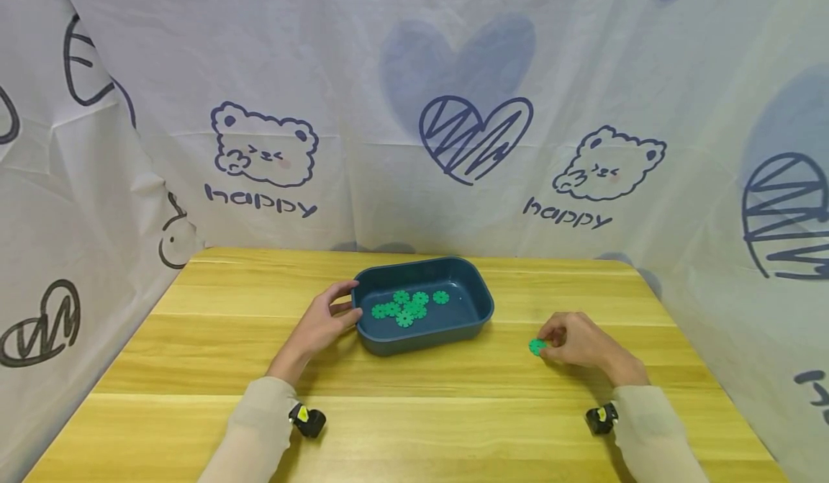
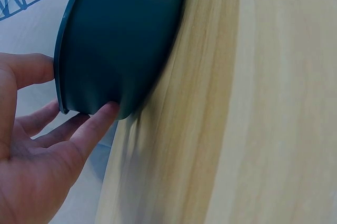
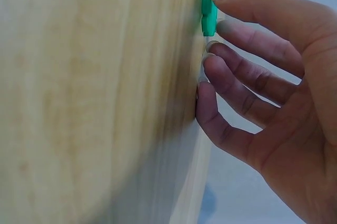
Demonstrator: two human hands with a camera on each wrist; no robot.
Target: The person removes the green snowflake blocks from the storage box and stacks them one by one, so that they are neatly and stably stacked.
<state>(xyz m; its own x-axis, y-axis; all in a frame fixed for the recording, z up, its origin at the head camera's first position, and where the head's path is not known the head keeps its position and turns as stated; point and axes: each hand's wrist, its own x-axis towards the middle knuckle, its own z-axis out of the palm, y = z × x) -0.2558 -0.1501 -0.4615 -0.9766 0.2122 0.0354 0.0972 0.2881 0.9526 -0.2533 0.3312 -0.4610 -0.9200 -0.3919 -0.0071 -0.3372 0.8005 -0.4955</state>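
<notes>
A dark blue plastic bin [image 1: 421,340] stands on the wooden table, slightly turned. Several green snowflake building discs [image 1: 404,318] lie on its floor, mostly toward the left half. My left hand [image 1: 322,324] holds the bin's left end, thumb and fingers spread around the outside; the left wrist view shows fingertips [image 2: 111,107] against the bin wall [image 2: 118,40]. Right of the bin, my right hand [image 1: 578,340] pinches one green snowflake disc [image 1: 536,347] between thumb and index finger. Seen edge-on, that disc [image 3: 209,11] is just at the tabletop; whether it touches is unclear.
The light wooden table [image 1: 414,425] reaches back to a white cloth [image 1: 363,202] printed with hearts and bears, which also hangs at both sides. Black cameras [image 1: 308,421] are strapped to both wrists, over long pale sleeves [image 1: 255,425].
</notes>
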